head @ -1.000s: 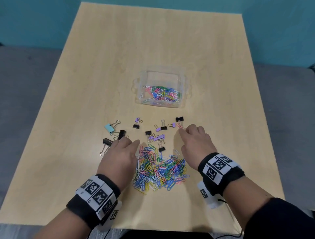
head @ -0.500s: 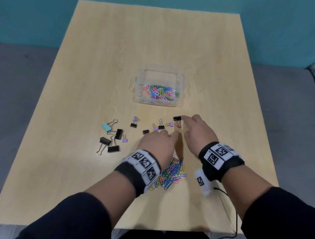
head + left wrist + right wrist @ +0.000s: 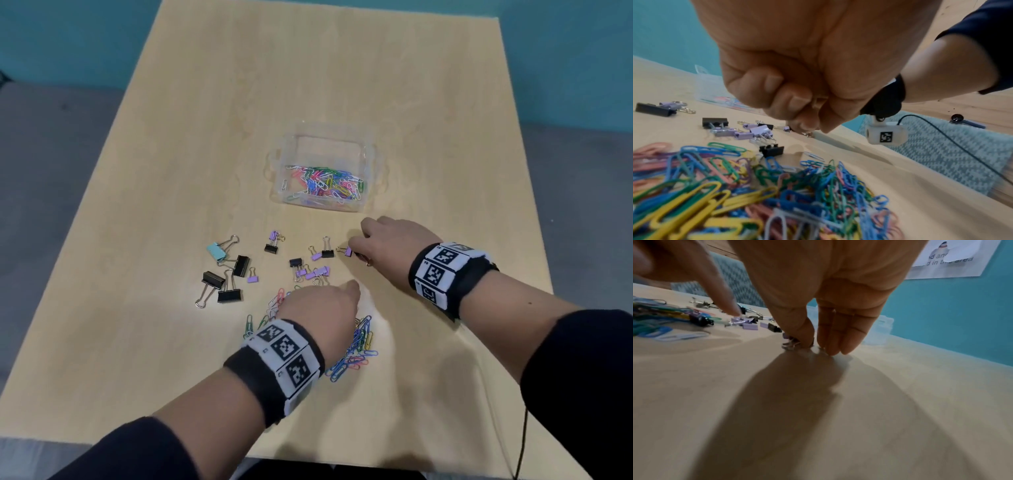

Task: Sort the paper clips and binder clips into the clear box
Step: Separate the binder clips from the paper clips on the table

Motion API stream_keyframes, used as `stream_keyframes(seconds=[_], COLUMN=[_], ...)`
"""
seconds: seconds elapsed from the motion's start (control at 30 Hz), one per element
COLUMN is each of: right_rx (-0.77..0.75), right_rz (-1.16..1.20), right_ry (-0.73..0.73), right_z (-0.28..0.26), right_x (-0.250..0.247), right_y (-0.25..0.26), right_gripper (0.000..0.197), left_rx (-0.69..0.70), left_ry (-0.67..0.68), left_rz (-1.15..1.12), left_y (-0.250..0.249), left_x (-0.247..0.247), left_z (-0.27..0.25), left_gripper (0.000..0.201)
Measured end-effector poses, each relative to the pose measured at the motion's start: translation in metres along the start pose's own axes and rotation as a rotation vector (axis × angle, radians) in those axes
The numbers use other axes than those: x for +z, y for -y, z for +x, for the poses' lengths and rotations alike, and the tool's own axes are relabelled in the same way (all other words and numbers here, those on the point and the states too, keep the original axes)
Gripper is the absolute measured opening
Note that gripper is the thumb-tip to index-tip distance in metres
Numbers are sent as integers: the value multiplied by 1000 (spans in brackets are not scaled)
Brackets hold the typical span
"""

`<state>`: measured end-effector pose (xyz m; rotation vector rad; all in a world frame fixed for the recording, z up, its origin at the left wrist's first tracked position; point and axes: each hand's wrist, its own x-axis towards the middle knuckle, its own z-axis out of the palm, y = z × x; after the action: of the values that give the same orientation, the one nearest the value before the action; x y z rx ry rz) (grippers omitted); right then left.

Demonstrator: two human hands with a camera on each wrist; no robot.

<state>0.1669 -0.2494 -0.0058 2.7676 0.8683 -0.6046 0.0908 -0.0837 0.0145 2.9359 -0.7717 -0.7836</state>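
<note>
Paper clips (image 3: 356,346) in many colors lie in a messy pile on the wooden table (image 3: 171,171), at about 6 o'clock in the head view. More paper clips already sit inside the clear box (image 3: 368,161), which stands near the middle of the table, at about 12 o'clock from the pile. Between the pile and the box, binder clips are spread out on the table. A light blue binder clip (image 3: 216,250) lies far out at 9 o'clock, with three big black binder clips (image 3: 228,295) just below it. Small purple binder clips (image 3: 317,273) and small black ones sit in a bunch closer to the middle. The left hand (image 3: 318,305) is right over the paper clip pile. In the left wrist view its fingers (image 3: 764,84) are curled into a fist, and I cannot tell if it holds anything inside. The right hand (image 3: 387,246) is at 3 o'clock from the bunch, just below the box. Its fingertips (image 3: 835,347) point down and touch the table. Its thumb and fingers pinch a small black binder clip (image 3: 792,341) with silver wire handles, which still rests on the table. A little purple binder clip (image 3: 347,251) lies just beside that hand. Both wrists wear black bands (image 3: 448,274) with black and white square marks.
</note>
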Motion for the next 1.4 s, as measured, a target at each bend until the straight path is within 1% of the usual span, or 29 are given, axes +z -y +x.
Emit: stream_keyframes(seconds=[0.07, 0.13, 0.17, 0.27, 0.33, 0.43, 0.5, 0.57, 0.63, 0.67, 0.77, 0.8, 0.83, 0.87, 0.93, 1.0, 1.03, 1.13, 1.2, 1.27, 1.4], right_rx=[73, 181, 205, 214, 238, 280, 303, 390, 466, 481, 481, 461, 418, 357, 235, 191, 200, 224, 212, 200, 199], right_rz=[72, 251, 298, 258, 271, 324, 362, 438, 529, 571, 608, 577, 521, 455, 339, 292, 297, 315, 309, 309, 336], right_ry=[-61, -136, -139, -84, -66, -72, -90, -128, -143, -156, -275, -320, -337, -320, -233, -143, -115, -85, -63, -50, -54], right_z=[-1, 0, 2, 12, 16, 15, 14, 15, 19, 22, 18, 13, 4, -7, -26, -36, -38, -40, -43, -49, -61], right_x=[2, 3, 3, 8, 8, 5, 0, -7, -10, -10, -5, -2, 3, 9, 23, 35, 39, 44, 50, 56, 62], right_y=[2, 8, 12, 21, 26, 31, 28, 19, 7, 3, 5, 10, 17, 26, 48, 61, 66, 78, 85, 89, 93], right_gripper=[23, 19, 20, 17, 14, 7, 11, 16, 13, 11, 4, 4, 10, 16, 36, 55, 59, 62, 67, 68, 64], left_rx=[26, 38, 46, 71, 69, 63, 51, 28, 6, 5, 62, 67, 60, 48, 30, 38, 55, 188, 278, 289, 250], left_ry=[-14, -42, -54, -70, -65, -61, -52, -51, -75, -88, -160, -186, -205, -215, -208, -189, -182, -170, -124, -103, -77], left_rz=[-18, -63, -90, -157, -183, -197, -191, -187, -199, -214, -209, -209, -214, -221, -226, -205, -199, -156, -94, -6, 121], left_y=[-1, 0, 1, 5, 9, 16, 20, 24, 30, 34, 45, 48, 51, 54, 59, 63, 63, 58, 51, 46, 50], left_x=[3, 6, 9, 16, 20, 25, 26, 26, 27, 26, 37, 42, 45, 47, 48, 49, 49, 49, 47, 41, 34], left_z=[-12, -26, -33, -50, -57, -65, -70, -73, -74, -74, -72, -72, -72, -73, -73, -70, -66, -44, -28, -15, 6], left_gripper=[49, 43, 42, 39, 40, 41, 42, 44, 46, 46, 43, 42, 42, 42, 44, 45, 44, 41, 49, 52, 57])
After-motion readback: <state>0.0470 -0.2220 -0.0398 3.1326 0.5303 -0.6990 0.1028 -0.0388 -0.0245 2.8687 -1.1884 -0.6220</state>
